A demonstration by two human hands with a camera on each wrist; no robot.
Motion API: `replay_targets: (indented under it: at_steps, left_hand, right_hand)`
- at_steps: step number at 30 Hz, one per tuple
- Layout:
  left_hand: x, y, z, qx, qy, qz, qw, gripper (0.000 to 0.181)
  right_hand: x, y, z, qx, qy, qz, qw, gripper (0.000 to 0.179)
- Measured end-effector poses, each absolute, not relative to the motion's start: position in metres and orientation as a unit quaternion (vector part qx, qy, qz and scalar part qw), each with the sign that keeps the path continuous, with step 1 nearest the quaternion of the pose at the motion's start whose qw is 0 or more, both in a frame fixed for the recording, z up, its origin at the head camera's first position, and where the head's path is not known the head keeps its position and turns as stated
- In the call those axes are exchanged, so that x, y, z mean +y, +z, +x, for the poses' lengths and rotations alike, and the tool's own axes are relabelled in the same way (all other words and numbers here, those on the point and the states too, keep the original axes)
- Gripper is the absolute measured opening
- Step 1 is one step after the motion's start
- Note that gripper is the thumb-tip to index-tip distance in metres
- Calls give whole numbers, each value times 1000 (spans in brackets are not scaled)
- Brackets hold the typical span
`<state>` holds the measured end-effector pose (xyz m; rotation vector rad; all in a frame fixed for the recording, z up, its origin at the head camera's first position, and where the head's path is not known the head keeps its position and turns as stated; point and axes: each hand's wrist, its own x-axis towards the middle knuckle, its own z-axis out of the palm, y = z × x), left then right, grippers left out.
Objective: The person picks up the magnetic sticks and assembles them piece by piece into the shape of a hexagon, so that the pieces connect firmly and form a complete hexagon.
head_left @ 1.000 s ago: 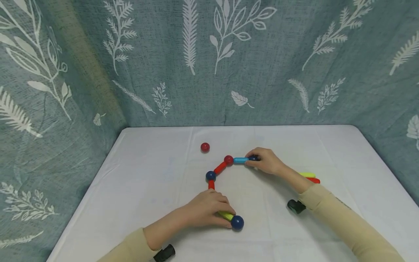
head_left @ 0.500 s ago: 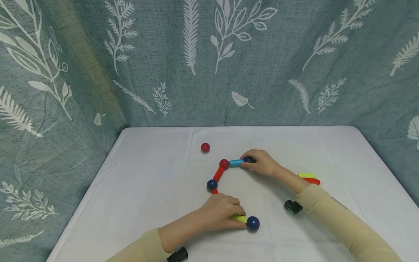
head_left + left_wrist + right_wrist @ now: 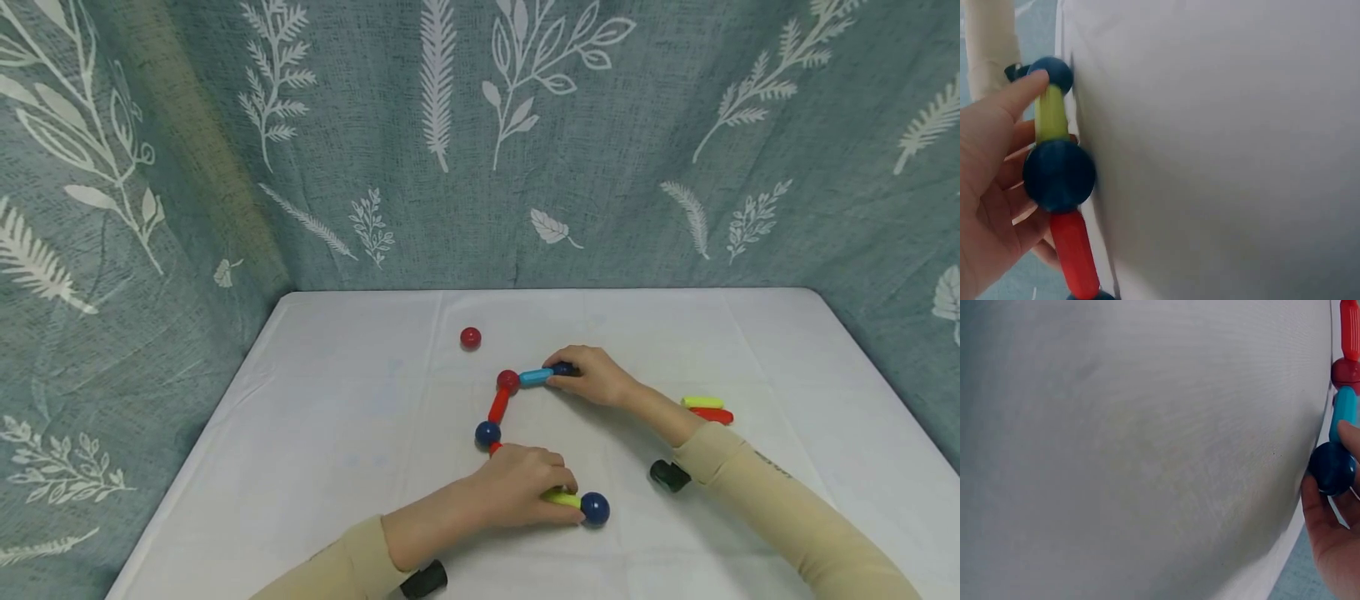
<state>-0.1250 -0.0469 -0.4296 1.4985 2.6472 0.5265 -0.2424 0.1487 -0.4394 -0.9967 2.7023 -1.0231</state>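
Observation:
A bent chain of magnetic rods and balls lies between my hands. My left hand [image 3: 517, 487] grips its near end, with the thumb along a yellow-green rod [image 3: 1052, 115] and against the dark blue end ball [image 3: 595, 509]. Under that palm, hidden from the head view, is another blue ball [image 3: 1059, 175], joined to a red rod [image 3: 1075, 253]. The chain runs on through a blue ball [image 3: 487, 433], a red rod [image 3: 498, 406], a red ball [image 3: 507, 382] and a light blue rod [image 3: 536, 377]. At its far end, my right hand [image 3: 600, 375] pinches a dark blue ball [image 3: 1332, 469].
A loose red ball [image 3: 470, 337] sits behind the chain on the white-covered table [image 3: 337, 375]. To the right, near my forearm, lie a yellow-green rod [image 3: 702, 402] and a red rod [image 3: 712, 415]. A patterned curtain [image 3: 480, 208] hangs behind.
My left hand has moved right with the chain's near end, and my right hand slightly left and nearer. The chain bends more tightly, its red ball shifting left and nearer.

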Motion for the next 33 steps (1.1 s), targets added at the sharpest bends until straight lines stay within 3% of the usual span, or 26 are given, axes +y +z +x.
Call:
replay_targets:
  at_steps: [4,11,22,33]
  left_hand:
    - [-47,-421,-144,864,204,459,31,29]
    - [-53,-414,-197,897,248,364,-29,27]
    - [-46,-425,-240,917,248,299,90,51]
    - [-40,-433,-250,902,288,296,124,44]
  right_hand:
    - [150,-441,-242,879,-337,-335,35,25]
    - [161,-437,-237,872,-354,-332,55,40]
    - [233,-418,-220,904,-335,-262,43,22]
    - [312,-401,-197,928,-295,-184,132,24]
